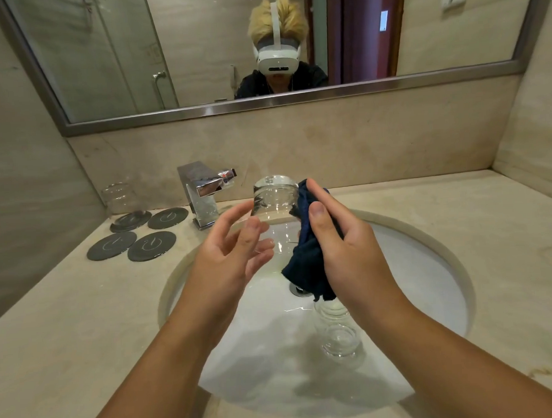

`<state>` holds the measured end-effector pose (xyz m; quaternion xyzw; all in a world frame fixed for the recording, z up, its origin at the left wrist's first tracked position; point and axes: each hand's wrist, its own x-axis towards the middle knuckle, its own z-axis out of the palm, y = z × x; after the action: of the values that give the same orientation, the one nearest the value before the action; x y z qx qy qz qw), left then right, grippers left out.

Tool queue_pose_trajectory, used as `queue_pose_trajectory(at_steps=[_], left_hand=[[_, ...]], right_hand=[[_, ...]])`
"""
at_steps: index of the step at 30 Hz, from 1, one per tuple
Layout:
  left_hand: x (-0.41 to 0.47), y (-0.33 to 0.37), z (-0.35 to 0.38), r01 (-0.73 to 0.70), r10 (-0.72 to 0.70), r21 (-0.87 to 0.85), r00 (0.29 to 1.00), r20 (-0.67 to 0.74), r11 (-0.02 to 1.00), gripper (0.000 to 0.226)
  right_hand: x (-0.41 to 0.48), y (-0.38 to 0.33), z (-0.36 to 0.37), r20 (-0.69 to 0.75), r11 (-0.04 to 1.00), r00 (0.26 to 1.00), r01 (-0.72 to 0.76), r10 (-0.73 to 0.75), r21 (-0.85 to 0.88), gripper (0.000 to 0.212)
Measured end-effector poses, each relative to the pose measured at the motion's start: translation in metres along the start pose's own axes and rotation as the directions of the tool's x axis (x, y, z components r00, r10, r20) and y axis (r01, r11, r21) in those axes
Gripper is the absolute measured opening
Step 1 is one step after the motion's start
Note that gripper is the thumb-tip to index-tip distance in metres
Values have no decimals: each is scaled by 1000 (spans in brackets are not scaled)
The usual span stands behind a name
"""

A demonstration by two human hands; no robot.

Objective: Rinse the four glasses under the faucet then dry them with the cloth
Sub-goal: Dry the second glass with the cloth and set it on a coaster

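Over the sink basin [415, 265], the left hand [235, 252] holds a ribbed glass [275, 196] base-up, its long axis near upright. The right hand [343, 237] clamps a dark blue cloth [306, 261] against the glass's side.

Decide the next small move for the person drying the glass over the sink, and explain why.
Probably turn the held glass a little with the left hand, so the cloth, pressed to its right side by the right hand, wipes a fresh patch. Only that side meets the cloth, and another glass waits in the sink.
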<state>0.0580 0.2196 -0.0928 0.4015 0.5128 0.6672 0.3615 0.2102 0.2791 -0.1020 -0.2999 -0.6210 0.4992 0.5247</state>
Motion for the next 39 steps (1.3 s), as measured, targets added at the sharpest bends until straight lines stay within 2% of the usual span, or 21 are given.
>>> queue_pose_trajectory(at_steps=[2, 6, 9, 11, 15, 18, 20, 22, 26, 28, 32, 34, 39], left_hand=[[-1, 0, 1, 3, -3, -2, 1000, 3, 1000, 48], [-4, 1, 2, -34, 35, 54, 999, -10, 998, 67], [-2, 0, -1, -11, 11, -28, 1000, -7, 1000, 59], [0, 1, -3, 32, -29, -74, 999, 46, 997, 65], [2, -3, -4, 21, -23, 22, 996, 92, 1000, 73], [2, -3, -3, -18, 10, 117, 997, 73, 993, 61], [3, -3, -3, -14, 10, 94, 999, 41, 996, 44], [3, -2, -2, 11, -11, 65, 1000, 12, 998, 39], [3, -5, -3, -14, 9, 146, 999, 37, 989, 70], [1, -5, -4, -33, 24, 179, 998, 51, 983, 76], [-1, 0, -4, 25, -28, 35, 997, 71, 999, 68], [0, 1, -3, 37, -35, -28, 997, 71, 999, 73], [2, -4, -1, 29, -32, 42, 997, 63, 999, 69]], right_hand=[[-1, -1, 1, 10, 999, 999, 31, -31, -43, 40], [-2, 1, 3, 40, 992, 998, 59, -55, -115, 40], [1, 1, 1, 43, 999, 999, 16, -14, -45, 38], [3, 1, 1, 40, 999, 999, -27, 25, 28, 38], [4, 2, 2, 7, 996, 998, -65, 65, 60, 39], [3, 3, 1, -12, 997, 998, -66, 66, 43, 39], [2, 2, 1, -3, 999, 999, -51, 51, 8, 38], [1, 1, 1, 13, 999, 1000, -27, 28, -45, 39], [-1, 3, 3, 48, 989, 998, 38, -32, -143, 43], [-1, 4, 3, 55, 987, 997, 57, -49, -152, 43], [3, 5, 2, 49, 1000, 999, -5, 6, -8, 38], [5, 5, 2, 36, 998, 999, -40, 38, 50, 37], [6, 7, 2, 4, 996, 998, -62, 61, 58, 41]])
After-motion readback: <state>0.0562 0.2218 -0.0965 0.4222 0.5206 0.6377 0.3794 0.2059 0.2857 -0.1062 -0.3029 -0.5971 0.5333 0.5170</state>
